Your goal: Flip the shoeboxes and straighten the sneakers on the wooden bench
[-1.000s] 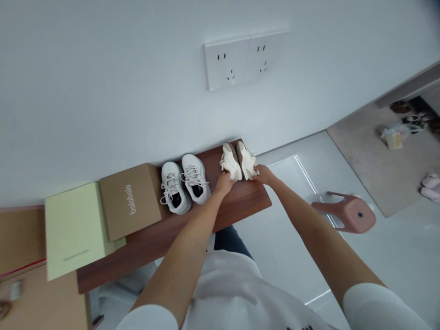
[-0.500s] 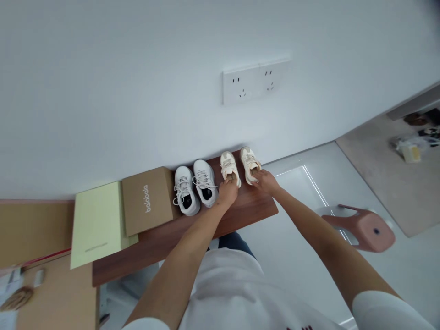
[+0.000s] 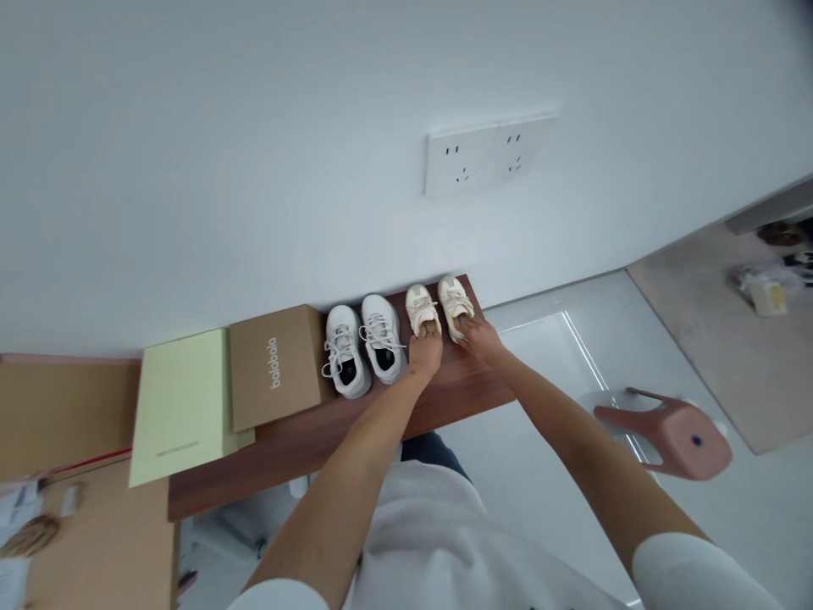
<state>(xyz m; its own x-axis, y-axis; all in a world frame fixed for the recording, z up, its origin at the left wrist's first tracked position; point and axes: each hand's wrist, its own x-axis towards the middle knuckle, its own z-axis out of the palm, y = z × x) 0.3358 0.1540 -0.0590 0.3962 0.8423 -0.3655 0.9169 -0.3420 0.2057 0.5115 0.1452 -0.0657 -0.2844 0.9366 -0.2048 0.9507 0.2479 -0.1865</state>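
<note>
Two small cream sneakers stand side by side at the right end of a brown wooden shelf, toes toward the wall. My left hand [image 3: 427,352] grips the heel of the left cream sneaker [image 3: 420,306]. With its fingers at the heel opening, my right hand [image 3: 481,338] holds the right cream sneaker [image 3: 453,300]. To their left sit two larger white sneakers, one white sneaker [image 3: 382,326] close to the cream pair and another white sneaker [image 3: 344,339] beyond it, laces loose and dark insoles showing. My fingertips are partly hidden inside the cream sneakers.
A brown shoebox [image 3: 273,368] and a pale green box [image 3: 181,402] lie on the wooden shelf [image 3: 285,455] at left. A wall socket panel [image 3: 486,157] is above. The pink stool [image 3: 689,440] is on the floor at right. A cardboard box [image 3: 107,542] stands lower left.
My right hand has shifted the right cream sneaker left, nearer to the other cream one, baring some shelf on its right. My left hand stays at its sneaker. The view has moved slightly.
</note>
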